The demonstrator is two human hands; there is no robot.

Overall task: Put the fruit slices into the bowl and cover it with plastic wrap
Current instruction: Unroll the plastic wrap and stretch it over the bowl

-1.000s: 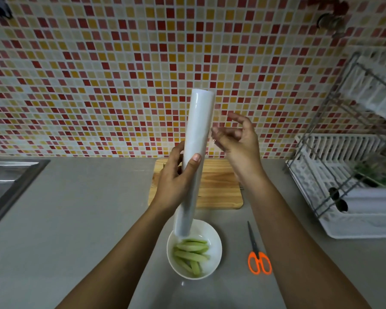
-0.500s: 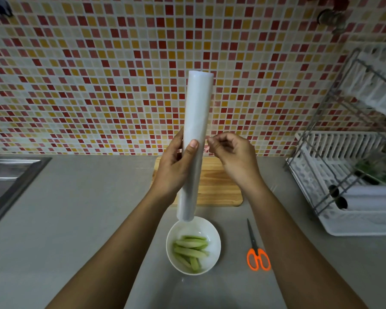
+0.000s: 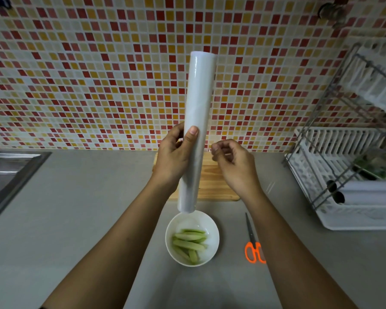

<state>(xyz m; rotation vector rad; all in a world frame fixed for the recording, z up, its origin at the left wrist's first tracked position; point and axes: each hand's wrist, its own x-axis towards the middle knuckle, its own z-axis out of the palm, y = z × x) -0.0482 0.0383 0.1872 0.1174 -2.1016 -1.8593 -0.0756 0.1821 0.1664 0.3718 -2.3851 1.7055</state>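
While left hand [image 3: 173,156] clamps upright plastic wrap roll [image 3: 197,132] above bowl [image 3: 212,224] of fruit slices [image 3: 188,244], right hand [image 3: 233,163] fingertips pinched together beside roll; film edge unclear

- I see a wall [image 3: 87,74] of small mosaic tiles in red, orange, yellow and cream filling the upper half of my view.
- Below it runs a plain grey countertop [image 3: 87,208].
- A steel sink [image 3: 7,175] sits at the far left edge, cut off by the frame.
- A white dish rack [image 3: 352,175] with a metal wire frame stands on the counter at the right.
- A metal fitting [image 3: 331,13] is mounted on the wall, top right, blurred.
- Light is dim and even.
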